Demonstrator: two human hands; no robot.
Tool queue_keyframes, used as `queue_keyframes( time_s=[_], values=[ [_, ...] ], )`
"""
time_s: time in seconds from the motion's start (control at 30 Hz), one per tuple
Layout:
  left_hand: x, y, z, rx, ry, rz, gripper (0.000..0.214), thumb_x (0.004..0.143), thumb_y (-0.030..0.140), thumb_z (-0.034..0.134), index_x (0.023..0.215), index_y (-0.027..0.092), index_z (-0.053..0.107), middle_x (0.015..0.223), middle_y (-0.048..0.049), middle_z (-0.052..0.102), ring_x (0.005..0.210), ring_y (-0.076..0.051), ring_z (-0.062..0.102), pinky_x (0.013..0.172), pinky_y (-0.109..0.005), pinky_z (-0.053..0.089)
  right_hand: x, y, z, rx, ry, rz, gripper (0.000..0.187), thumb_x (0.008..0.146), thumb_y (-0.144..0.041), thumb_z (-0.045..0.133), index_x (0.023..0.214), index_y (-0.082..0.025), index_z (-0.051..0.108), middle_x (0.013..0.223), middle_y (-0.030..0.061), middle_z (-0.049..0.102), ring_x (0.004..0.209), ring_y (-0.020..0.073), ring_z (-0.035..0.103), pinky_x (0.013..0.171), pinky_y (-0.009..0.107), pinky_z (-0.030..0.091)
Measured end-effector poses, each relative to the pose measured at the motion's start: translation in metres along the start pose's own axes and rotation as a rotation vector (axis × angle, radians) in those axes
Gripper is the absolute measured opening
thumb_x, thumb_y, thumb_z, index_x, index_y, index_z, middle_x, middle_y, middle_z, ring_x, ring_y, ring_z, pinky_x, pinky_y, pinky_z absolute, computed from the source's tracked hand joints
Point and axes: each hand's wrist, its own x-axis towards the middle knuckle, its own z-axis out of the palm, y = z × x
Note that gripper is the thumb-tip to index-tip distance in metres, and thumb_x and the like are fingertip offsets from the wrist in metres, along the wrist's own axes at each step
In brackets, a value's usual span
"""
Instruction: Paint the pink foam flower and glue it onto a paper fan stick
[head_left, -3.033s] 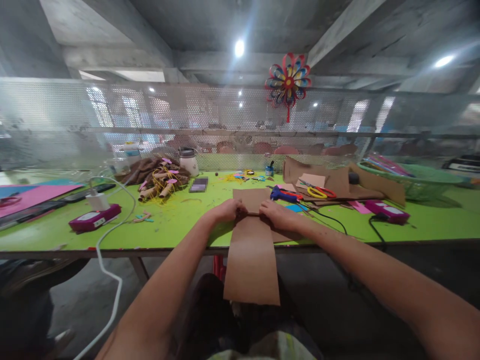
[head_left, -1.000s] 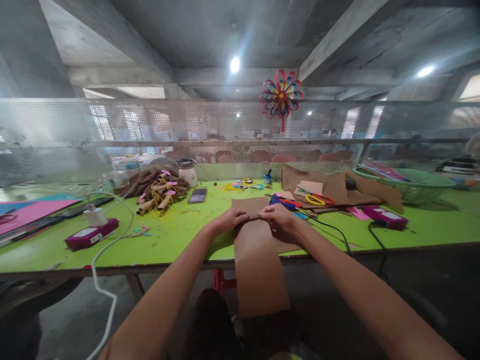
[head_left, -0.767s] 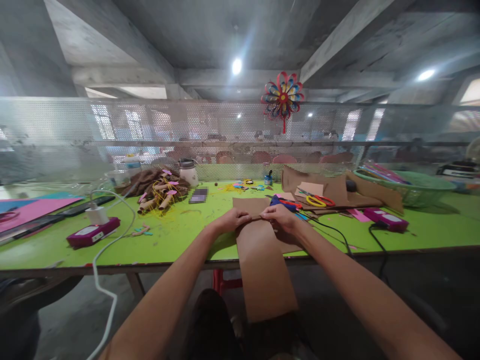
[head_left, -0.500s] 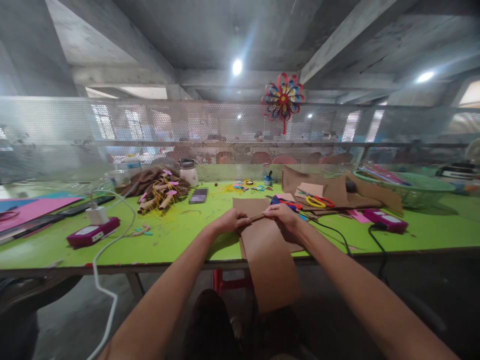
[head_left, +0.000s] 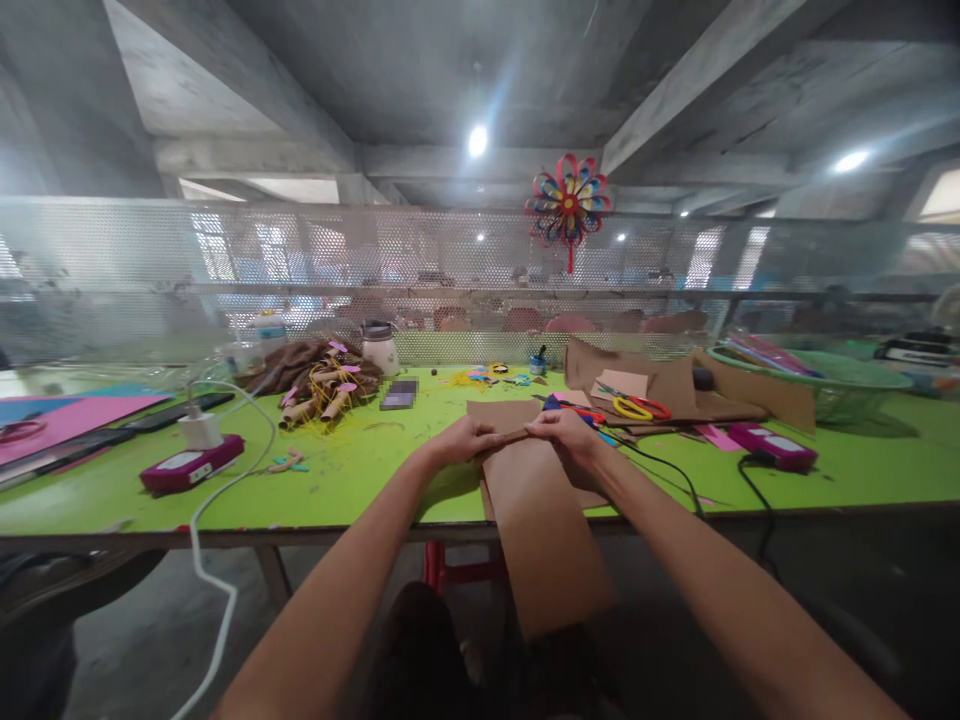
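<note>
A long strip of brown paper (head_left: 551, 540) hangs from both hands over the front edge of the green table. My left hand (head_left: 469, 440) pinches its upper edge on the left side. On the right side of the same edge, my right hand (head_left: 562, 432) is closed with thumb and fingers. Between the hands the edge looks narrowly folded or rolled. Beneath and behind the strip lies another brown sheet (head_left: 499, 412). Scissors with yellow and red handles (head_left: 637, 407) lie beyond my right hand, on brown paper.
Rolled brown tubes with yellow strings (head_left: 322, 395) are heaped at the left, near a lidded jar (head_left: 379, 348). Purple power blocks (head_left: 191, 465) sit on both sides with trailing cables. A green basket (head_left: 832, 385) stands at the right, and a perforated screen (head_left: 450, 260) runs behind.
The lower end of the paper strip has swung slightly down and to the right. Both hands keep their hold at the folded edge, and the view has shifted a little.
</note>
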Motion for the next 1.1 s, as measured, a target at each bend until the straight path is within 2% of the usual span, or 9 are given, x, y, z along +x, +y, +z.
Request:
queue_keyframes(
  time_s=[0.13, 0.27, 0.4, 0.53, 0.6, 0.73, 0.87, 1.0, 1.1],
  values=[
    [0.000, -0.003, -0.001, 0.022, 0.075, -0.039, 0.047, 0.079, 0.056, 0.044, 0.056, 0.016, 0.048, 0.047, 0.0033, 0.043, 0.047, -0.009, 0.037, 0.050, -0.023, 0.024, -0.001, -0.001, -0.002, 0.068, -0.031, 0.047, 0.033, 0.061, -0.043, 0.072, 0.061, -0.016, 0.051, 0.041, -0.0092, 0.034, 0.033, 0.0045, 0.026, 0.035, 0.021, 0.018],
    [-0.001, -0.006, -0.004, -0.047, 0.098, -0.043, 0.040, 0.079, 0.053, 0.047, 0.065, 0.015, 0.052, 0.052, 0.0030, 0.047, 0.049, -0.009, 0.041, 0.050, -0.022, 0.026, -0.002, -0.002, -0.002, 0.106, -0.093, 0.003, 0.033, 0.063, -0.043, 0.072, 0.061, -0.016, 0.052, 0.043, -0.0076, 0.038, 0.036, 0.0055, 0.032, 0.037, 0.021, 0.026],
    [-0.002, -0.005, -0.005, -0.137, 0.082, -0.033, 0.038, 0.079, 0.051, 0.048, 0.067, 0.016, 0.051, 0.050, 0.0043, 0.043, 0.046, -0.008, 0.037, 0.048, -0.022, 0.026, -0.001, -0.003, -0.005, 0.153, -0.049, -0.028, 0.030, 0.066, -0.040, 0.071, 0.062, -0.017, 0.052, 0.045, -0.0061, 0.041, 0.038, 0.0061, 0.035, 0.038, 0.020, 0.028],
    [-0.005, -0.002, -0.006, -0.380, 0.059, -0.021, 0.038, 0.078, 0.052, 0.052, 0.069, 0.015, 0.050, 0.050, 0.0058, 0.038, 0.043, -0.006, 0.033, 0.045, -0.021, 0.024, -0.004, -0.011, -0.005, 0.300, 0.009, -0.071, 0.023, 0.069, -0.038, 0.067, 0.074, -0.017, 0.058, 0.054, -0.0031, 0.052, 0.043, 0.0080, 0.044, 0.041, 0.020, 0.034],
    [-0.007, 0.001, -0.006, -0.493, 0.056, -0.010, 0.038, 0.078, 0.052, 0.054, 0.071, 0.015, 0.050, 0.052, 0.0058, 0.037, 0.044, -0.006, 0.032, 0.046, -0.021, 0.024, -0.009, -0.018, 0.000, 0.319, -0.049, -0.096, 0.026, 0.066, -0.033, 0.069, 0.086, -0.018, 0.061, 0.064, -0.0006, 0.060, 0.054, 0.0108, 0.054, 0.050, 0.021, 0.041],
    [-0.011, 0.010, -0.003, -0.655, -0.013, -0.023, 0.037, 0.076, 0.050, 0.059, 0.076, 0.013, 0.055, 0.061, 0.0028, 0.046, 0.053, -0.007, 0.040, 0.052, -0.020, 0.032, -0.016, -0.032, 0.016, 0.246, -0.251, -0.102, 0.052, 0.058, -0.023, 0.073, 0.108, -0.020, 0.058, 0.085, 0.0042, 0.067, 0.075, 0.0177, 0.063, 0.066, 0.028, 0.047],
    [-0.013, 0.013, 0.000, -0.742, -0.074, -0.068, 0.038, 0.074, 0.047, 0.062, 0.092, 0.013, 0.060, 0.086, -0.0037, 0.059, 0.076, -0.012, 0.052, 0.068, -0.023, 0.040, -0.012, -0.037, 0.022, 0.106, -0.335, -0.154, 0.039, 0.058, -0.021, 0.072, 0.095, -0.016, 0.065, 0.083, 0.0046, 0.068, 0.077, 0.0179, 0.062, 0.072, 0.030, 0.047],
    [-0.011, 0.006, 0.004, -0.680, -0.084, -0.109, 0.037, 0.073, 0.045, 0.063, 0.093, 0.014, 0.065, 0.090, -0.0057, 0.064, 0.081, -0.015, 0.055, 0.073, -0.026, 0.041, -0.010, -0.031, 0.021, -0.018, -0.250, -0.187, 0.025, 0.059, -0.024, 0.070, 0.082, -0.015, 0.068, 0.081, 0.0050, 0.068, 0.079, 0.0193, 0.061, 0.071, 0.029, 0.046],
    [-0.007, -0.001, 0.007, -0.597, -0.050, -0.115, 0.032, 0.069, 0.039, 0.066, 0.085, 0.011, 0.068, 0.087, -0.0076, 0.067, 0.077, -0.018, 0.057, 0.072, -0.029, 0.042, -0.011, -0.029, 0.022, -0.005, -0.205, -0.202, 0.022, 0.059, -0.026, 0.070, 0.077, -0.014, 0.069, 0.076, 0.0051, 0.067, 0.079, 0.0205, 0.061, 0.067, 0.029, 0.046]
  ],
)
